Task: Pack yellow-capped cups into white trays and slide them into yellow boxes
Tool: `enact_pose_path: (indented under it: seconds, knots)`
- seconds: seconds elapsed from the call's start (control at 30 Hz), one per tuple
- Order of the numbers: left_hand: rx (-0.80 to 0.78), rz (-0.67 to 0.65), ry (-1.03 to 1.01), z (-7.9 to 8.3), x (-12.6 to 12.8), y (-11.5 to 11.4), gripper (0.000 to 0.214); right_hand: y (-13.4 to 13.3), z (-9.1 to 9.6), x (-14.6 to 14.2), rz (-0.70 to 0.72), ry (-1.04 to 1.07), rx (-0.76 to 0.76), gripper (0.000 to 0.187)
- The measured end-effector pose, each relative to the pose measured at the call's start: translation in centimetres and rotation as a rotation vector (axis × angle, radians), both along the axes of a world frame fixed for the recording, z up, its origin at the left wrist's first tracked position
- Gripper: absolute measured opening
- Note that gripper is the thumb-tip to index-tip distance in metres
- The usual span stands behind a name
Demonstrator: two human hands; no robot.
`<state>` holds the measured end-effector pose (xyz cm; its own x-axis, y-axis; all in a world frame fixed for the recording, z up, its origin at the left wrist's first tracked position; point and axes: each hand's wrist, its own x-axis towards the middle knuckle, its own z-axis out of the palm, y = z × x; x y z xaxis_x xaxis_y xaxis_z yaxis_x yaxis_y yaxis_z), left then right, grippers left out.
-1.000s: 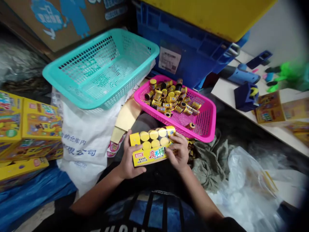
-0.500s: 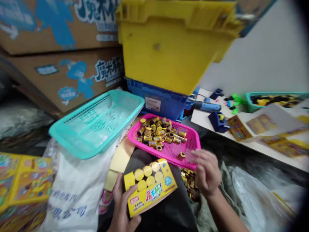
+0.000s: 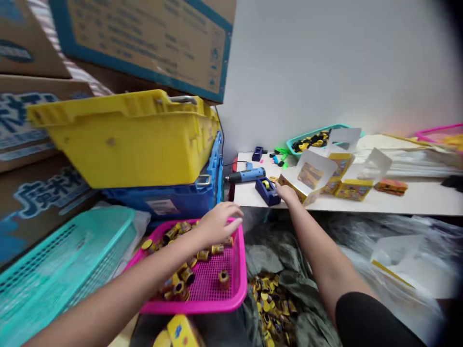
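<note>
My left hand (image 3: 220,221) reaches over the right part of a pink basket (image 3: 238,284), fingers loosely bent and apart, with nothing in them. Small yellow-capped cups (image 3: 186,274) lie in the basket, and one stands alone (image 3: 224,279). On the white table, my right hand (image 3: 287,193) touches the near right end of a dark blue tape dispenser (image 3: 268,195). Its fingertips look pressed together, and whatever they pinch is too small to tell. The yellow printed box (image 3: 183,332) sits at the bottom edge, mostly out of view.
Several open yellow boxes (image 3: 352,189) stand on the table (image 3: 415,205). A blue heat gun (image 3: 248,175) lies left of them. Yellow (image 3: 144,149) and blue crates (image 3: 173,200) stack behind the basket, with a teal basket (image 3: 90,241) at left. More small cups (image 3: 269,303) lie below.
The view has turned right toward the table. My left hand has let go of the yellow box and lifted over the basket. My right hand has moved from the basket to the tape dispenser.
</note>
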<state>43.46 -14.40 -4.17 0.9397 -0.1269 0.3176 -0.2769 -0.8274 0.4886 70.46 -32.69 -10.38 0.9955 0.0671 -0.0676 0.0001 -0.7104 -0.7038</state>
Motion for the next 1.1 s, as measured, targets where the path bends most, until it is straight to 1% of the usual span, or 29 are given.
enact_pose_path:
  seconds: [0.03,0.1,0.17,0.2,0.27,0.3,0.37,0.47,0.57,0.63,0.7,0.73,0.8,0.87,0.9,0.97,1.03,1.1]
  knots:
    - [-0.04,0.057,0.117,-0.9,4.3,-0.6,0.014,0.1,-0.1,0.8,0.017,0.025,-0.001,0.039]
    - [-0.049,0.111,0.181,-3.1,12.2,-1.9,0.025,0.1,-0.6,2.2,0.072,0.063,0.007,0.035]
    - [-0.07,0.17,0.218,-5.3,18.6,-3.2,0.043,-0.1,-1.2,3.3,0.133,0.087,0.017,0.032]
    - [-0.085,0.2,0.234,-6.4,21.3,-3.8,0.053,-0.2,-1.5,3.7,0.153,0.098,0.02,0.031]
    - [-0.113,0.236,0.286,-8.3,25.3,-4.8,0.076,-0.6,-2.1,4.4,0.162,0.118,0.02,0.029]
    - [-0.124,0.238,0.315,-9.2,26.7,-5.2,0.087,-0.9,-2.3,4.6,0.158,0.125,0.022,0.028]
    - [-0.134,0.22,0.368,-10.9,28.3,-5.5,0.102,-1.6,-2.9,4.7,0.143,0.124,0.042,0.025]
    - [-0.127,0.189,0.406,-12.6,29.1,-5.2,0.103,-2.9,-4.3,3.8,0.106,0.099,0.126,0.029]
    - [-0.102,0.181,0.414,-13.3,29.1,-4.6,0.1,-4.0,-6.8,1.8,0.082,0.119,0.265,0.031]
    - [-0.085,0.192,0.413,-13.5,29.0,-4.4,0.099,-4.2,-8.8,0.7,0.091,0.18,0.358,0.033]
    - [-0.067,0.209,0.414,-13.4,29.0,-4.6,0.097,-4.0,-10.3,0.1,0.096,0.241,0.427,0.034]
    - [-0.057,0.221,0.419,-13.3,28.9,-4.7,0.096,-3.8,-10.8,0.1,0.091,0.262,0.449,0.034]
    - [-0.038,0.255,0.434,-12.6,28.5,-5.2,0.095,-3.5,-11.0,0.3,0.074,0.285,0.47,0.033]
    - [-0.019,0.311,0.449,-11.4,27.7,-5.5,0.097,-3.3,-10.3,0.6,0.058,0.292,0.468,0.031]
    - [-0.01,0.342,0.451,-10.5,27.2,-5.6,0.098,-3.3,-9.8,0.6,0.054,0.288,0.464,0.03]
    - [0.006,0.39,0.438,-8.1,25.8,-5.4,0.095,-3.7,-8.6,0.1,0.053,0.269,0.46,0.028]
    - [0.012,0.396,0.419,-5.2,23.6,-4.8,0.079,-4.3,-7.5,-1.5,0.07,0.24,0.484,0.03]
    - [0.003,0.367,0.425,-2.2,20.5,-4.1,0.055,-5.2,-6.8,-4.4,0.112,0.216,0.541,0.04]
